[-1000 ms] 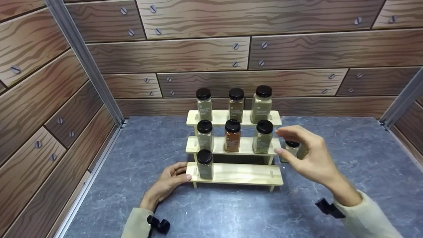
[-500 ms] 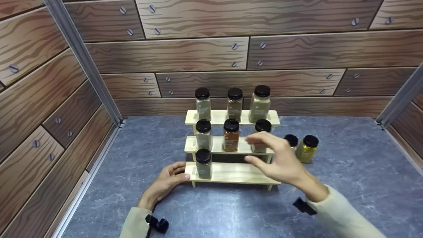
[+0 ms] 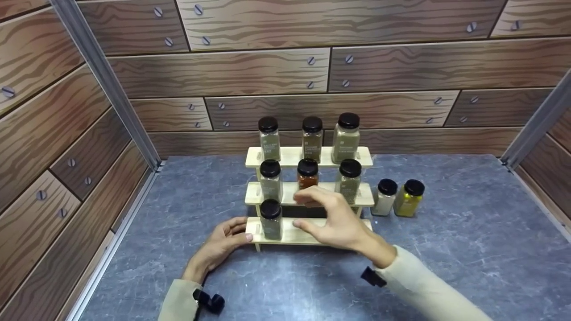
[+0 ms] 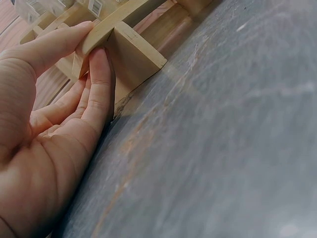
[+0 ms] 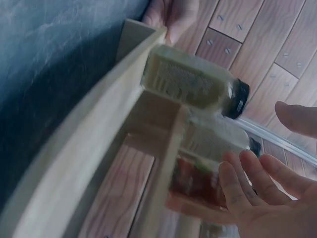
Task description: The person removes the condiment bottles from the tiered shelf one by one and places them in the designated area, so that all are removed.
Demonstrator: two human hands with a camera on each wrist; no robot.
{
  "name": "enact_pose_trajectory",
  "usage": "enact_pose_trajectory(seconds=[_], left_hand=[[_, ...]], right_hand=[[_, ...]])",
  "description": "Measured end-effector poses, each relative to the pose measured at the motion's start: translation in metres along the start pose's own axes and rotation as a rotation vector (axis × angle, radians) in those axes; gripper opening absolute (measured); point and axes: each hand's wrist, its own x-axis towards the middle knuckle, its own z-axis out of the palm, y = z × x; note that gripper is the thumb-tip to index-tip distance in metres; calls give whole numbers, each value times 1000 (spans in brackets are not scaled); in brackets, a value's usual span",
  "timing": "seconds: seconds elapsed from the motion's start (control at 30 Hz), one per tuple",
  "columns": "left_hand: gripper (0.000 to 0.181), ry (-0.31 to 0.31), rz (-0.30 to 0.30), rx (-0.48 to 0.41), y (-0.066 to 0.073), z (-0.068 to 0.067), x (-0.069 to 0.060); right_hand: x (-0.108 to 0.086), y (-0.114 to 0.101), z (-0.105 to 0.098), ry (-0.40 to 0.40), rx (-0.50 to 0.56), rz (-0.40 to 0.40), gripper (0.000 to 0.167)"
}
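Head view: left hand (image 3: 223,243) pinches rack (image 3: 303,238); right hand (image 3: 337,223) hovers, loosely arched.

My head view looks fwd & down from above, mid-dist., whole 3-tier spice rack (image 3: 294,236) in frame. L wrist view: v. close, steeply tilted, along L hand (image 4: 59,141) to rack's end. R wrist view: close, turned sideways, facing L across rack; shares L hand w/ both, bottom-shelf spice jar (image 5: 188,84) w/ head.

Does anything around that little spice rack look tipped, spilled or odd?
Nothing looks spilled or tipped: the seven jars on the rack stand upright and capped. If anything, the white jar and yellow jar seem left out, upright on the table beside it.
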Motion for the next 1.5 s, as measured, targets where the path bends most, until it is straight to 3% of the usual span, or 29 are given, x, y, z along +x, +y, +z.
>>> enact_pose_trajectory(seconds=[0.33, 0.7, 0.9, 1.17, 1.5], left_hand=[[64, -20, 13, 6, 0, -1, -1], [64, -20, 25, 0, -5, 0, -2], [66, -8, 10, -3, -4, 1, -2], [65, -6, 13, 8, -1, 1, -1], [64, -11, 14, 17, -1, -1, 1]], right_hand=[[12, 6, 34, -28, 37, 63, 58], [17, 12, 61, -31, 68, 129, 54], [16, 11, 65, -29, 101, 162, 55], [18, 8, 65, -2, 94, 142, 53], [12, -3, 52, 11, 125, 166, 54]])
